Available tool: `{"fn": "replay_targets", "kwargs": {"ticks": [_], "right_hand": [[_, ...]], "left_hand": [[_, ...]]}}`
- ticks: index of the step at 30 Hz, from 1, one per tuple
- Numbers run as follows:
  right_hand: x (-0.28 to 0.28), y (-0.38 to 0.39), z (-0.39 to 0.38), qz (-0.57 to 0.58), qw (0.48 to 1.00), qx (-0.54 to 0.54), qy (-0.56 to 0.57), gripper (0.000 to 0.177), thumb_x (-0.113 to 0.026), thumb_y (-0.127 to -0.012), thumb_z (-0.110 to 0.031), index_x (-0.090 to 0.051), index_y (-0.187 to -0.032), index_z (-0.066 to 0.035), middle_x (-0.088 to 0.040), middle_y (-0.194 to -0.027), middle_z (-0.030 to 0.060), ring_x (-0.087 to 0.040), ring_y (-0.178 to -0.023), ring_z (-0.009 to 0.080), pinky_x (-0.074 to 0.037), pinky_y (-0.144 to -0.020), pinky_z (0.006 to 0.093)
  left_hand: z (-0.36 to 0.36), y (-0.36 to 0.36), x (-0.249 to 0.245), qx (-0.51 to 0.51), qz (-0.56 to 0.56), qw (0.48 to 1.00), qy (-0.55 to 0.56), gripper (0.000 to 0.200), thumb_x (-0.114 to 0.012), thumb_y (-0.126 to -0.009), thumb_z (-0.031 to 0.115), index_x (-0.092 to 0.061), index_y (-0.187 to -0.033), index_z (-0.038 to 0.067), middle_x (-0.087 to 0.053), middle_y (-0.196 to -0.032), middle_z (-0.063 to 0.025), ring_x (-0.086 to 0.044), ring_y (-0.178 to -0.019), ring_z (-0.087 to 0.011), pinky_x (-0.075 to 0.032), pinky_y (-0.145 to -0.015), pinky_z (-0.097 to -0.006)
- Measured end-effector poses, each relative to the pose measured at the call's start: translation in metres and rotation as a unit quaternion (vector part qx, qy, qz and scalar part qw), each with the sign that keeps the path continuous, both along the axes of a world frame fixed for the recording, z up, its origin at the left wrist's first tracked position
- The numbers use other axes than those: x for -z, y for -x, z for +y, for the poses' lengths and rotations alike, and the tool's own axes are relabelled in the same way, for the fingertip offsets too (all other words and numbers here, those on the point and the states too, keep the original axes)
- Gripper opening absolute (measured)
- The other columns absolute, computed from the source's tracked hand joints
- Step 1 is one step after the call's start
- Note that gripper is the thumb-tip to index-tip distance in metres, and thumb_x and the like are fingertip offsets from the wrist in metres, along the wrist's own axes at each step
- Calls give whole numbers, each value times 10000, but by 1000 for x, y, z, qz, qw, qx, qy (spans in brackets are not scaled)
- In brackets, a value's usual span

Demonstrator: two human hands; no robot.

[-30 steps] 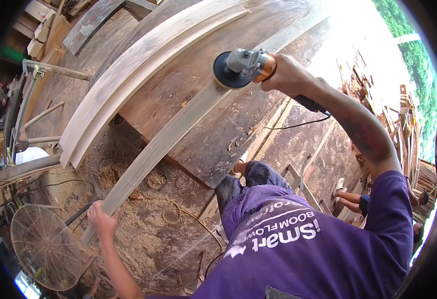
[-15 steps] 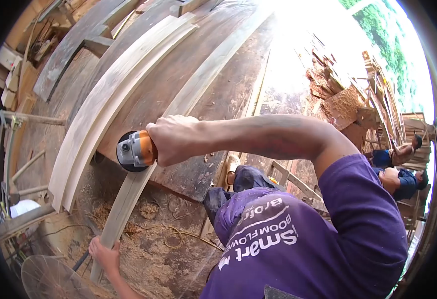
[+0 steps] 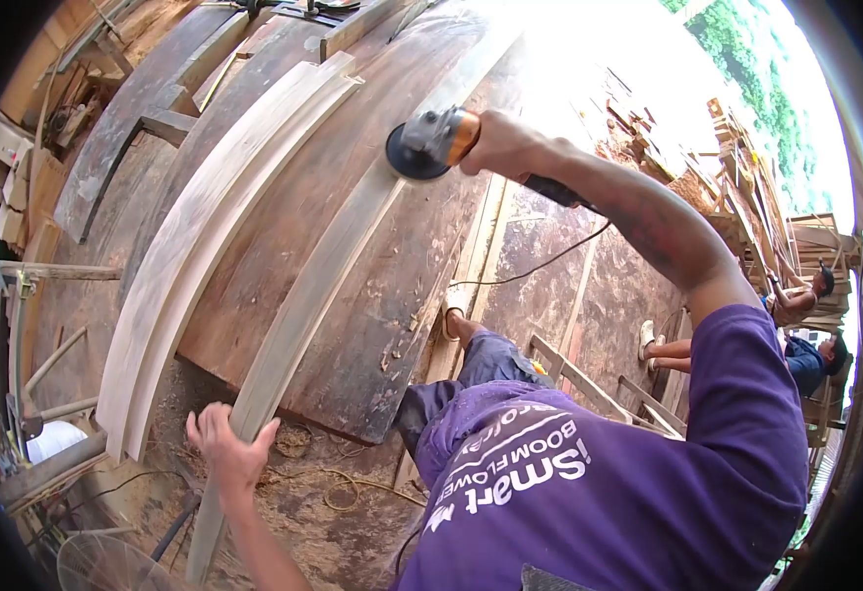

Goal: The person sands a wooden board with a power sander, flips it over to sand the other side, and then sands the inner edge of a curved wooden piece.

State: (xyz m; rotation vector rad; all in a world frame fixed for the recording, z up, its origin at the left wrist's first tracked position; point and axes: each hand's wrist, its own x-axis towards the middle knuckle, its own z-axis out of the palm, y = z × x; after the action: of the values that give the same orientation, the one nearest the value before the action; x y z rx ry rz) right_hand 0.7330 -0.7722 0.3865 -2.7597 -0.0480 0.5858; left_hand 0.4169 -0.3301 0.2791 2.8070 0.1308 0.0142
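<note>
My right hand (image 3: 510, 146) grips an orange and grey angle grinder (image 3: 446, 136) fitted with a round black disc. The disc meets the upper face of a long, slightly curved wooden strip (image 3: 338, 236), well up its length. Behind my wrist, the grinder's dark body and cord show in part. My left hand (image 3: 231, 448) is at the strip's near end, thumb on one side and fingers on the other; how firmly it presses is hard to see. Beside the strip lie pale curved wooden pieces (image 3: 195, 207) set close together.
The strip rests on a broad dark wooden slab (image 3: 352, 340). Sawdust and a yellowish cord (image 3: 348, 492) cover the ground near my left arm. A round wire fan guard (image 3: 106, 563) stands at lower left. Two people (image 3: 807, 360) are at far right near stacked timber (image 3: 746, 167).
The grinder in my right hand has moved far up the strip, away from its near end. My left hand has shifted slightly up along the strip, its fingers now more spread.
</note>
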Motion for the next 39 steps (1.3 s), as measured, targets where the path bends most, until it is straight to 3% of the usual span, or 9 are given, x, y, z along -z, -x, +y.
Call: {"fn": "replay_targets", "kwargs": {"ticks": [2, 3, 5, 6, 15, 17, 22, 29, 39], "right_hand": [[1, -31, -22, 11, 999, 21, 38, 364, -735, -663, -204, -670, -939, 24, -626, -669, 91, -592, -540, 183, -489, -491, 317], [-3, -43, -32, 17, 999, 17, 25, 335, -735, -666, -200, -677, -901, 33, -623, -665, 90, -590, -536, 180, -487, -488, 320], [-13, -60, -46, 30, 999, 26, 23, 304, -735, -671, -186, -683, -874, 34, -615, -645, 88, -582, -522, 175, -483, -481, 324], [-6, -73, -58, 36, 999, 26, 18, 304, -735, -671, -186, -683, -874, 34, -615, -645, 88, -582, -522, 175, -483, -481, 324], [9, -165, -141, -14, 999, -33, -19, 342, -717, -648, -137, -660, -936, 37, -587, -589, 66, -539, -454, 144, -455, -432, 313], [25, -190, -168, -53, 997, -43, -20, 270, -709, -646, -139, -682, -857, 28, -577, -571, 51, -511, -406, 134, -418, -380, 294], [29, -230, -203, -52, 997, 35, -51, 300, -752, -665, -242, -685, -797, 19, -596, -614, 51, -570, -523, 152, -461, -486, 301], [56, -204, -162, -38, 996, 2, -86, 382, -767, -622, -300, -698, -809, 24, -660, -700, 86, -618, -604, 171, -513, -562, 311], [13, -96, -48, 18, 993, -90, -75, 419, -731, -656, -228, -660, -988, 18, -651, -723, 133, -645, -660, 223, -515, -636, 358]], "left_hand": [[-26, -34, -6, 28, 31, 999, -13, 558, -830, -689, 332, -508, -1033, 33, -607, -1020, -173, -582, -1010, -390, -374, -1048, -554], [-39, -44, -9, 25, 37, 999, -16, 558, -830, -689, 332, -508, -1033, 33, -607, -1020, -173, -582, -1010, -390, -374, -1048, -554], [-62, -63, -15, -126, 151, 976, 89, 523, -825, -701, 323, -503, -987, 26, -640, -950, -222, -623, -918, -452, -489, -872, -530], [-59, -57, 1, -86, 67, 993, 36, 518, -826, -697, 345, -534, -987, 31, -661, -832, -211, -657, -769, -445, -527, -684, -503], [-54, -49, 17, -77, 42, 996, -1, 490, -840, -688, 325, -591, -994, 35, -657, -837, -212, -656, -787, -432, -527, -661, -487], [-55, -48, 16, -72, 31, 997, -5, 484, -841, -691, 326, -590, -987, 36, -652, -826, -215, -650, -779, -439, -522, -659, -490], [-58, -49, 15, -70, 30, 997, -8, 480, -838, -695, 329, -586, -981, 38, -648, -819, -214, -646, -777, -443, -518, -656, -487], [-57, -47, 14, -74, 32, 996, -23, 474, -830, -696, 367, -583, -962, 62, -651, -805, -191, -649, -760, -418, -515, -645, -489], [-54, -49, 16, -74, 26, 997, -1, 475, -839, -692, 340, -580, -974, 59, -659, -825, -182, -648, -779, -408, -518, -656, -481]]}}
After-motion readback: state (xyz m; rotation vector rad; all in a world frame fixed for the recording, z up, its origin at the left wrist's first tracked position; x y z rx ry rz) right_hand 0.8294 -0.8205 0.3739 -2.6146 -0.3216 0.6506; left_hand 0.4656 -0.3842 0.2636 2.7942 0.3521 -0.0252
